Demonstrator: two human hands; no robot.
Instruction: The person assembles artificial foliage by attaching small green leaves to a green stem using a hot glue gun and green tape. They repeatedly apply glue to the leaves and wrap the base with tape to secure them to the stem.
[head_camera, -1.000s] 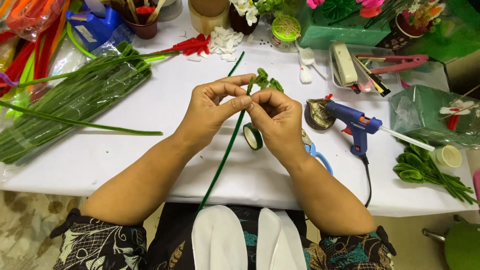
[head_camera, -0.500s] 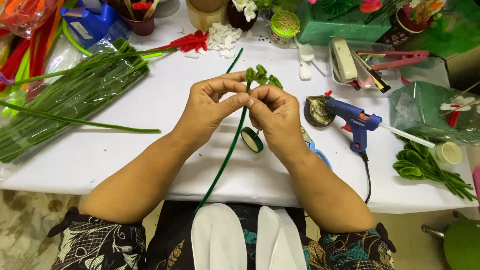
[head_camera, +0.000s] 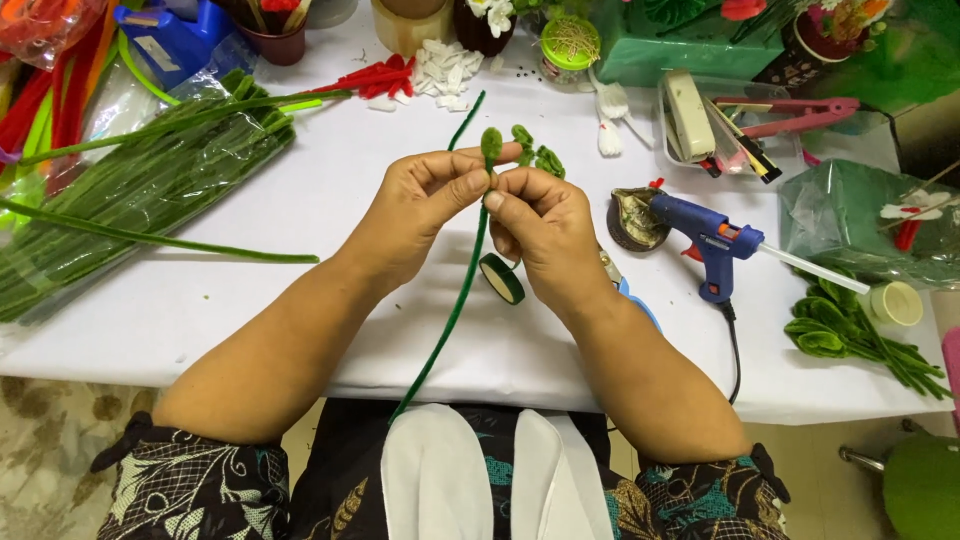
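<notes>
Both hands, left hand (head_camera: 420, 205) and right hand (head_camera: 540, 225), pinch the green pipe-cleaner stem (head_camera: 455, 300) above the table (head_camera: 330, 190), where a loose pinch could let its curled leaves (head_camera: 522, 150) spring open.

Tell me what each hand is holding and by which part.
Both the left hand and right hand pinch one green pipe-cleaner stem near its top, just below the small looped leaves; its long lower end hangs free.

- The left hand (head_camera: 415, 215) and right hand (head_camera: 540, 235) meet above a white table (head_camera: 330, 200), both pinching a long green pipe-cleaner stem (head_camera: 455, 305) near its looped top.
- A green tape roll (head_camera: 502, 278) lies just beneath the right hand.
- A blue glue gun (head_camera: 712, 240) lies to the right.
- A bundle of green stems (head_camera: 130, 190) lies at far left.
</notes>
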